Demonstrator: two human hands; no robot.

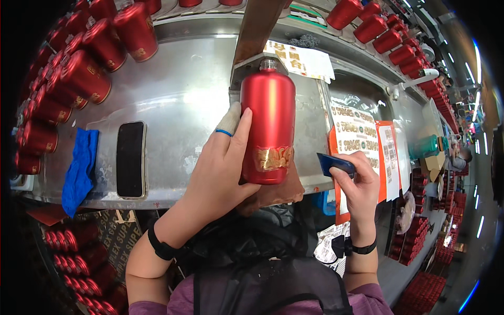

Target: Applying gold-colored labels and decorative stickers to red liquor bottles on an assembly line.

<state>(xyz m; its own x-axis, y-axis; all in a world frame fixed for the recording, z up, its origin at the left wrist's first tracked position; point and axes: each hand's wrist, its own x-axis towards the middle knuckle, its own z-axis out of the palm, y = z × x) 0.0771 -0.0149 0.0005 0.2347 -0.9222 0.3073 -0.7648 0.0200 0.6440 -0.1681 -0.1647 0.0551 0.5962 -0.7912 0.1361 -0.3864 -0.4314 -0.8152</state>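
Observation:
A glossy red bottle (pixel 269 115) with a clear neck lies in the middle, its neck pointing away from me. Near its base is a gold decal (pixel 273 159). My left hand (pixel 223 157) grips the bottle from the left; a cloth finger cover held by a blue band wraps one finger. The bottle's base end rests over a brown cloth (pixel 278 194). Off to the right, my right hand (pixel 358 181) pinches a dark blue scraper (pixel 334 165), apart from the bottle. Beside that hand lie sheets of gold decals (pixel 354 131) on an orange-red backing.
Many red bottles (pixel 84 79) stand crowded at the left, more (pixel 388 39) at the far right. A phone (pixel 131 160) and a blue cloth (pixel 80 170) lie on the metal table (pixel 173 79). A brown post (pixel 259 31) rises behind the bottle. Boxed bottles (pixel 79 257) sit low left.

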